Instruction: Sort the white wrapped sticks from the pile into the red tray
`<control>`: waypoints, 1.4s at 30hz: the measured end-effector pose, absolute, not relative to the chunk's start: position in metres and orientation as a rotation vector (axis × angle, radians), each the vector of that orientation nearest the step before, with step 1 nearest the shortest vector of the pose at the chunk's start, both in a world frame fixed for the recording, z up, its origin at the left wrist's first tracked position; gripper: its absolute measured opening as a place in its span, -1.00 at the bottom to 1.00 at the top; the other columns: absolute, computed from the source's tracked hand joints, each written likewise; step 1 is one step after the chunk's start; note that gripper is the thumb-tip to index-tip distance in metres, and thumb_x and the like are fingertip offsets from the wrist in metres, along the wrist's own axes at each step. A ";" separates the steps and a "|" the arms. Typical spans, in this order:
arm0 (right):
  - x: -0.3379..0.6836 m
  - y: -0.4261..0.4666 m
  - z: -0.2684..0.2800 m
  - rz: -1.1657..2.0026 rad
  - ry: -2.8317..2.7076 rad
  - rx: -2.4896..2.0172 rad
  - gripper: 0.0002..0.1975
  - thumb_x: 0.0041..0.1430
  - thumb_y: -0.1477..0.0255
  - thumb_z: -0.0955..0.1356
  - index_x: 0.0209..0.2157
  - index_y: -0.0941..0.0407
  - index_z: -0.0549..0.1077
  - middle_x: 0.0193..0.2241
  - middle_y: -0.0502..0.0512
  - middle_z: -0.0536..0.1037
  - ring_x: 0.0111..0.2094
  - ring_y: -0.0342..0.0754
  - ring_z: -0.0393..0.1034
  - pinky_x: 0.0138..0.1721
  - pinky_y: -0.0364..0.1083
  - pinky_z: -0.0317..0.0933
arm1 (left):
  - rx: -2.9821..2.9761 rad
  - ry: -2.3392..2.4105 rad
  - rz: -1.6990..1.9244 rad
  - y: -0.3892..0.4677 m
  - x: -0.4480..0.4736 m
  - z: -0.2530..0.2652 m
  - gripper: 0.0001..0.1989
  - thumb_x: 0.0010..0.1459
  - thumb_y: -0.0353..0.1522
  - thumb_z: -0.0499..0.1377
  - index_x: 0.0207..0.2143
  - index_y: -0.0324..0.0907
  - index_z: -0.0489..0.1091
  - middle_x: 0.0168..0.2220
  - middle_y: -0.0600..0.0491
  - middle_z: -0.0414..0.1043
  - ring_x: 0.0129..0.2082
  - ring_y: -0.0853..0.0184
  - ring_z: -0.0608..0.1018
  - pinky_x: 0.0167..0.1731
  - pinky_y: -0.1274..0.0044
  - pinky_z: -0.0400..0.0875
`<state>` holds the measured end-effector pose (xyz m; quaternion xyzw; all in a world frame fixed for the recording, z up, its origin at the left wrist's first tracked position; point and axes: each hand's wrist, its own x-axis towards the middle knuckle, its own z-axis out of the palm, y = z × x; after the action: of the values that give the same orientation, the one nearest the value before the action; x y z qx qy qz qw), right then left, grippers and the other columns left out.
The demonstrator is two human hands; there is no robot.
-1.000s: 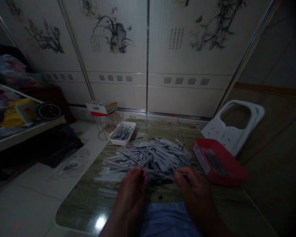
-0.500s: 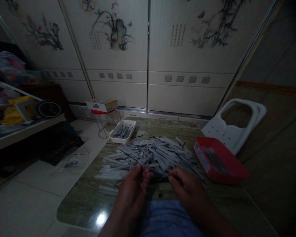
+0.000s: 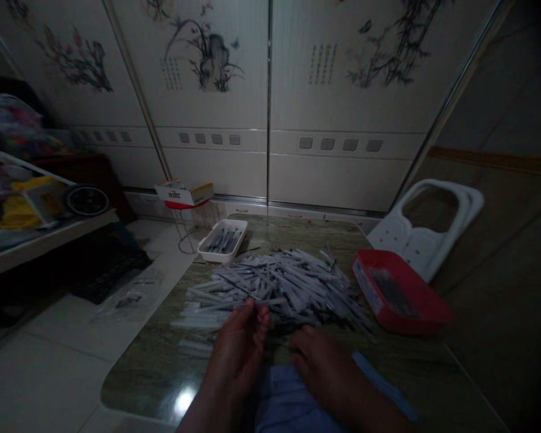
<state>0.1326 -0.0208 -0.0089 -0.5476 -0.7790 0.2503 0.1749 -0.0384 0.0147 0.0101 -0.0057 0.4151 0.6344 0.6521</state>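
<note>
A large pile of slim, pale translucent tubes, with dark thin rods among them, lies in the middle of the table. My left hand is at the near edge of the pile, fingers pinched on a slim pale tube that points right. To its right, my right hand hovers low over the table's near side with curled fingers pointing left. Whatever its fingertips may hold is hidden. Loose pale tubes lie left of my left hand.
Behind the pile on the left stands a white tray of dark slim pieces. A red bin holding slim pieces sits right of the pile. Beyond the green table are a white folding chair and a stool with an open box.
My right hand has moved left and toward me, away from the pile's near edge. My left hand stays almost in place with the tube.
</note>
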 end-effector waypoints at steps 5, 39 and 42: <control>0.145 -0.011 0.004 0.945 -1.828 -1.448 -0.90 0.24 0.43 0.30 -0.35 0.09 0.44 -0.44 -0.03 0.48 -0.38 -0.08 0.38 -0.37 -0.13 0.14 | -0.004 0.947 1.426 0.014 -0.036 0.009 -0.89 0.23 -0.60 0.18 -0.34 -0.29 0.39 -0.43 0.04 0.47 -0.46 0.44 0.60 -0.44 0.64 0.59; 0.146 -0.012 0.016 1.040 -1.336 -1.363 -0.84 0.22 0.30 0.37 -0.25 0.08 0.52 -0.34 0.03 0.54 -0.31 -0.01 0.45 -0.29 -0.08 0.30 | 0.293 0.954 1.385 0.004 -0.023 0.000 -0.93 0.21 -0.51 0.25 -0.32 -0.24 0.40 -0.41 0.10 0.43 -0.44 0.45 0.58 -0.38 0.61 0.55; 0.146 -0.013 0.018 0.998 -1.367 -1.388 -0.84 0.22 0.31 0.37 -0.25 0.09 0.52 -0.37 0.02 0.55 -0.33 -0.02 0.45 -0.30 -0.08 0.30 | 0.285 0.959 1.395 0.004 -0.024 -0.001 -0.93 0.20 -0.51 0.25 -0.32 -0.23 0.41 -0.40 0.10 0.44 -0.44 0.44 0.58 -0.38 0.60 0.56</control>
<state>0.1463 -0.0126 0.0181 -0.5633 -0.5551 0.4052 0.4586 -0.0235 0.0043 -0.0006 0.1255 0.4227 0.6151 0.6536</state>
